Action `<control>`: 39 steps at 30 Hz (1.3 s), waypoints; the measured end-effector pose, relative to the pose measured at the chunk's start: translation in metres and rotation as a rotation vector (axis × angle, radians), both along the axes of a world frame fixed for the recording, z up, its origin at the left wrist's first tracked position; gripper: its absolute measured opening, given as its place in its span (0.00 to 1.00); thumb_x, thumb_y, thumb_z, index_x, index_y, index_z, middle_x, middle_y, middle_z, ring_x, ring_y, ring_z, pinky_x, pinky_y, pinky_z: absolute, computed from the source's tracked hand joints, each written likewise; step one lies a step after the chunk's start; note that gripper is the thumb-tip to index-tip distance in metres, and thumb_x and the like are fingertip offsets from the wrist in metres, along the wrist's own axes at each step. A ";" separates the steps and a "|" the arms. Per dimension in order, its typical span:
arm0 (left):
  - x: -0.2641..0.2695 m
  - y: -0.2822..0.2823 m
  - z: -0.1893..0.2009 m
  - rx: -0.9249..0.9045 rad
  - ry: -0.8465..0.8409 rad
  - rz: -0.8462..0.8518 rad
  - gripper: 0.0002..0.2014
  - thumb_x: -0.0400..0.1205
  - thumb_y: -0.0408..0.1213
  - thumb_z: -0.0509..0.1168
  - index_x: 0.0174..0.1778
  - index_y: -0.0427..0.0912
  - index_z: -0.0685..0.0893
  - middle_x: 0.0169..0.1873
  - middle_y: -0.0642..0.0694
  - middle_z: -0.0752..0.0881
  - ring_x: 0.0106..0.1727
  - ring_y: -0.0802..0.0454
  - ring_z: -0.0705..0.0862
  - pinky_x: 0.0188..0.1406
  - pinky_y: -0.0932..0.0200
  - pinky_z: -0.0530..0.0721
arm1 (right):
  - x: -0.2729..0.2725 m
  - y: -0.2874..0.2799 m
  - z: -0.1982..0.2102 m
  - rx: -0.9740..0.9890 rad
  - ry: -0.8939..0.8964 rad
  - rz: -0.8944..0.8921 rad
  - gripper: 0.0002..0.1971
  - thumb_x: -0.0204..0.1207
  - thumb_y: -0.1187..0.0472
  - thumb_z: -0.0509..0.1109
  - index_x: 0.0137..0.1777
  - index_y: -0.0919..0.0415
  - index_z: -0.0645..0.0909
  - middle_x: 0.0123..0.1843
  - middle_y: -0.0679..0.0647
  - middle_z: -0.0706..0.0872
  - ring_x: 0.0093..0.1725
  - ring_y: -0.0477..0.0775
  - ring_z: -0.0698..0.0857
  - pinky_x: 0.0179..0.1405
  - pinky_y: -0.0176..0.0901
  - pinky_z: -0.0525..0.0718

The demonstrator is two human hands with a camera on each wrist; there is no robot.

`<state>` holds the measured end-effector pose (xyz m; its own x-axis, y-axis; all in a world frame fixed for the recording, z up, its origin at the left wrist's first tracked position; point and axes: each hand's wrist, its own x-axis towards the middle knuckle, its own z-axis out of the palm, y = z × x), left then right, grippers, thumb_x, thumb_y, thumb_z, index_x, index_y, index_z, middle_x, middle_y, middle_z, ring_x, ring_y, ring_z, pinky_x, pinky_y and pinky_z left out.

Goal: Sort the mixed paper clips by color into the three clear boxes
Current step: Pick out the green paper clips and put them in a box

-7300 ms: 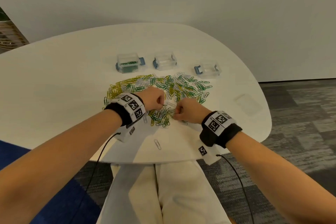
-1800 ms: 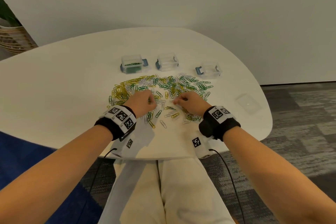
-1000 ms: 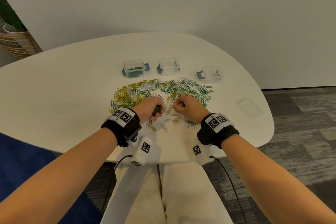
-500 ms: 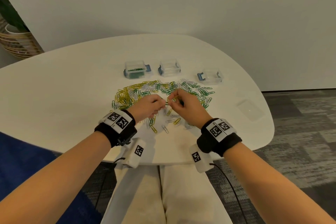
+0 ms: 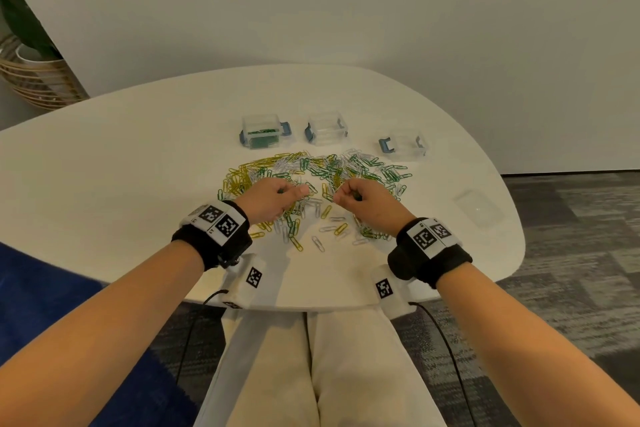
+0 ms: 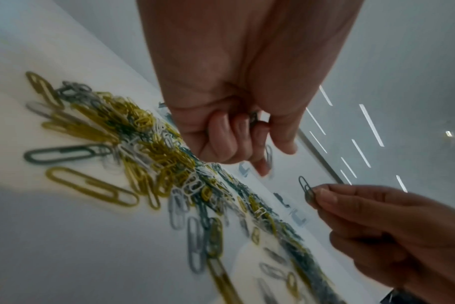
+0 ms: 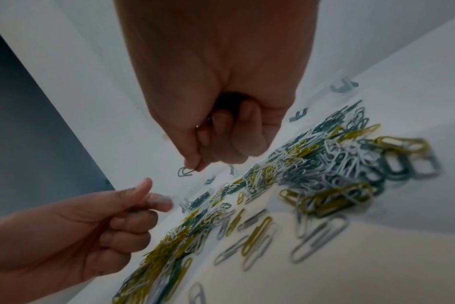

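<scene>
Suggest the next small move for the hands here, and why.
Probably carry the green clips to the left box, the only one already holding green. The right hand pinches a green clip, and the left hand is closed on more.

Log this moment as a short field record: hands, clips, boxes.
left hand: fingers curled, holds dark green clips
right hand: pinches a green clip at its fingertips
clip pile: yellow, green and white, mixed on the table
left box: holds green clips
middle box: looks empty
right box: looks empty
</scene>
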<state>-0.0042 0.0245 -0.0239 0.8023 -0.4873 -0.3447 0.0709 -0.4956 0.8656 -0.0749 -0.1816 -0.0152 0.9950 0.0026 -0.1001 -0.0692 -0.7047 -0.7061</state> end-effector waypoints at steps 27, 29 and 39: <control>0.128 -0.026 0.039 -0.980 0.665 0.698 0.16 0.87 0.35 0.51 0.39 0.34 0.78 0.35 0.41 0.79 0.33 0.50 0.78 0.31 0.60 0.81 | 0.071 -0.018 0.034 0.124 -0.036 -0.012 0.10 0.83 0.66 0.60 0.52 0.56 0.84 0.49 0.54 0.89 0.44 0.47 0.87 0.46 0.41 0.85; 0.151 -0.032 0.041 -0.881 0.469 0.688 0.18 0.87 0.37 0.50 0.35 0.35 0.78 0.29 0.42 0.80 0.30 0.50 0.76 0.26 0.62 0.73 | 0.071 -0.023 0.029 0.118 -0.020 -0.020 0.10 0.83 0.67 0.60 0.52 0.59 0.84 0.48 0.56 0.89 0.43 0.47 0.86 0.46 0.39 0.84; 0.139 -0.008 0.028 0.143 -0.414 0.239 0.13 0.83 0.40 0.60 0.54 0.40 0.87 0.56 0.44 0.86 0.58 0.46 0.82 0.59 0.55 0.77 | 0.057 -0.064 0.030 -0.276 0.191 -0.098 0.16 0.77 0.65 0.67 0.65 0.59 0.79 0.55 0.55 0.81 0.45 0.56 0.84 0.47 0.45 0.85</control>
